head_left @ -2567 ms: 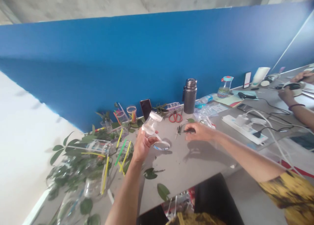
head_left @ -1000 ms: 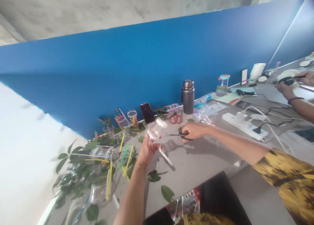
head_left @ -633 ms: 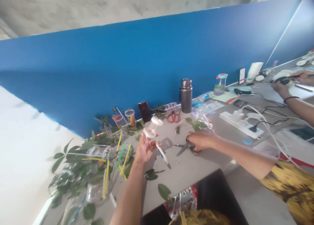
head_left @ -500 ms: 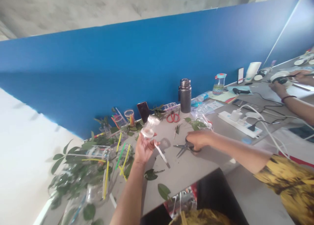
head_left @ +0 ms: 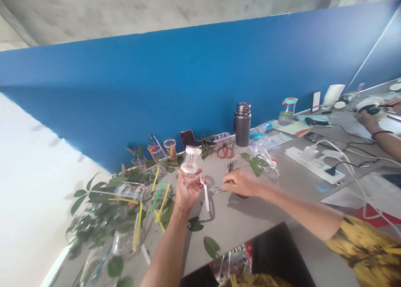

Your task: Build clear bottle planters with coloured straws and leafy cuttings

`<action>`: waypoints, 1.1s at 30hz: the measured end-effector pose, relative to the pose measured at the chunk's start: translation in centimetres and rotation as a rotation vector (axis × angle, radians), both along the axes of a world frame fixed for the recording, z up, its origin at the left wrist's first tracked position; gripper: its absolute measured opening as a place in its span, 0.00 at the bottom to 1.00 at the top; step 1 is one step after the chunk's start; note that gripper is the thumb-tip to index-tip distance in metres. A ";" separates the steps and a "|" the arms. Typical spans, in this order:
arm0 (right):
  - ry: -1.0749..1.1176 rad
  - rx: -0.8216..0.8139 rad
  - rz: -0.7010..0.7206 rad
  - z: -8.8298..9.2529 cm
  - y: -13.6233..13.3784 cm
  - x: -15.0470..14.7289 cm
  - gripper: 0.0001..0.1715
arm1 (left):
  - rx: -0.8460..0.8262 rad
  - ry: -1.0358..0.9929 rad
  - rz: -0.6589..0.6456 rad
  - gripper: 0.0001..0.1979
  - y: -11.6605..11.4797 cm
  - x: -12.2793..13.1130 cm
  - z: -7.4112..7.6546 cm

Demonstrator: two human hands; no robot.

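Note:
My left hand [head_left: 187, 191] holds a small clear plastic jar [head_left: 190, 158] upright above the grey table [head_left: 250, 214]. A white strip [head_left: 205, 191] hangs from that hand. My right hand [head_left: 240, 182] rests low on the table with its fingers curled over black scissors [head_left: 223, 189], whose blades point left toward the jar. Only the blade tips show past the fingers.
Leafy stems, clear jars and coloured straws [head_left: 138, 203] crowd the table's left. A dark flask [head_left: 242, 124], red scissors [head_left: 225, 151], a phone [head_left: 187, 138] and a power strip [head_left: 315, 165] lie further back. Another person's hands [head_left: 374, 115] work at far right. Loose leaves [head_left: 211, 246] lie near the front edge.
My right hand picked up the black scissors, brought them to the jar, then lowered them to the table. The flat ring beside the jar is gone and a white strip now hangs from my left hand.

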State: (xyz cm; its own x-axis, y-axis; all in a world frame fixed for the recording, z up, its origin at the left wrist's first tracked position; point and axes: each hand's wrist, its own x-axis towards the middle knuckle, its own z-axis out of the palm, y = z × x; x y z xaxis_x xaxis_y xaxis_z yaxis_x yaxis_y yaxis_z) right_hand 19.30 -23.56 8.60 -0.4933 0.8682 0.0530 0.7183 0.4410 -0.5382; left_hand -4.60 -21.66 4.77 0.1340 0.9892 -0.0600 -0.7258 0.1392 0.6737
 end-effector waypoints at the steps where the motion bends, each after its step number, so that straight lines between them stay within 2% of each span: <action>1: 0.097 -0.047 -0.014 -0.3 -0.4 -1.1 0.18 | 0.011 0.016 0.031 0.23 0.0 0.1 -0.1; 5: 0.307 -0.158 -0.112 -2.3 -1.2 -5.1 0.17 | 0.071 0.072 0.131 0.25 0.1 0.1 -0.3; 8: 0.431 -0.235 -0.133 -3.2 -1.0 -5.8 0.12 | 0.080 0.105 0.169 0.24 0.3 0.1 -0.4; 10: 0.470 -0.259 -0.085 -3.0 -1.1 -5.1 0.10 | 0.058 0.118 0.207 0.22 0.5 0.0 -0.4; 14: 0.443 -0.332 -0.001 -1.3 -1.9 -3.3 0.11 | -0.023 0.106 0.265 0.18 0.9 -0.4 -0.3; 18: 0.392 -0.253 -0.057 -0.7 -2.9 -1.7 0.11 | -0.135 0.072 0.294 0.20 0.9 -1.2 0.1; 23: 0.257 -0.028 -0.105 -2.3 -5.2 2.5 0.09 | -0.205 0.040 0.265 0.20 0.9 -1.1 0.4; 26: 0.165 0.063 -0.218 -3.8 -7.3 6.3 0.12 | -0.214 -0.003 0.219 0.16 1.0 -0.8 0.3; 29: 0.166 0.191 -0.410 -5.7 -8.8 10.5 0.16 | -0.190 -0.039 0.147 0.13 0.9 -0.6 0.1; 31: 0.122 0.313 -0.596 -6.9 -8.9 13.0 0.16 | -0.180 -0.052 0.100 0.13 0.9 -0.4 0.1; 33: 0.010 0.357 -0.763 -8.2 -8.3 15.1 0.15 | -0.178 -0.061 0.072 0.14 0.8 -0.3 0.1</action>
State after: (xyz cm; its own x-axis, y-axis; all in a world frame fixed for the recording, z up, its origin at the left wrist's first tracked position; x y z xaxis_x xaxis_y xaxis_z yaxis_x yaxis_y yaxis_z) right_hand 34.40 -31.81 0.42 0.2240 0.8934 0.3893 0.8842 -0.0183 -0.4667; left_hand -4.89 -20.90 4.83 0.0721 0.9708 -0.2290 -0.7767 0.1987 0.5977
